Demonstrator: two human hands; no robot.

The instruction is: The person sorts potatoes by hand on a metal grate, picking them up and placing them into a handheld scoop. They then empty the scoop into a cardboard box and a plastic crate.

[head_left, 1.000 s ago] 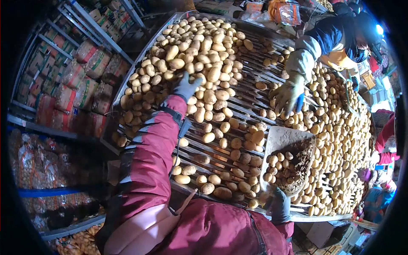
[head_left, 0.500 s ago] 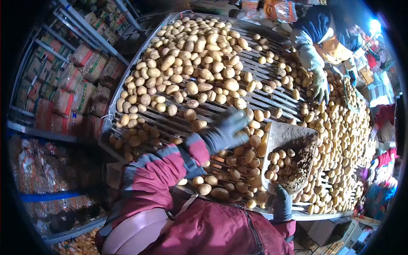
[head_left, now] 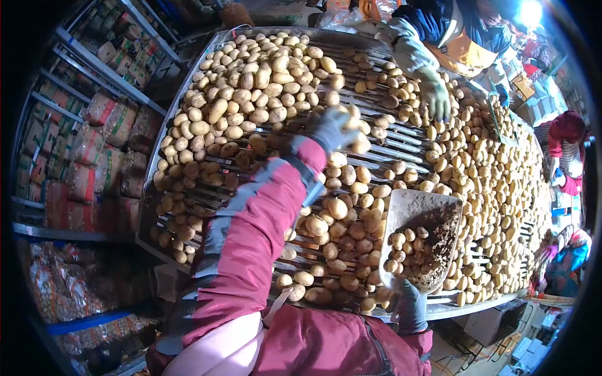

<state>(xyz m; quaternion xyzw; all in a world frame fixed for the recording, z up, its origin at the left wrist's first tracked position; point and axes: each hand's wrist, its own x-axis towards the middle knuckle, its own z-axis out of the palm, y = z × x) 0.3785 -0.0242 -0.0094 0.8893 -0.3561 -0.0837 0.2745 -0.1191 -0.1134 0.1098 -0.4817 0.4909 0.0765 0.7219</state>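
Note:
My left hand [head_left: 334, 130], in a dark grey glove, reaches across the slatted metal table. Its fingers look stretched out, partly blurred, against a few potatoes [head_left: 359, 144] that are smeared by motion. By the near edge my right hand [head_left: 411, 307], gloved in grey, is closed on the lower end of a metal scoop [head_left: 411, 203]. Several small potatoes and dirt lie in the scoop. Most of the right hand's fingers are hidden. A heap of potatoes [head_left: 260, 81] lies to the upper left of my left hand.
Opposite, a co-worker's gloved hand [head_left: 434, 97] touches potatoes on the table. More potatoes [head_left: 495, 194] cover the right side. Metal shelves [head_left: 103, 72] with packed boxes stand at left. Other people [head_left: 567, 138] are at the far right.
My left hand has moved up and away from me over the slats, and potatoes beside it have shifted. My right hand stays at the scoop. The view has moved slightly.

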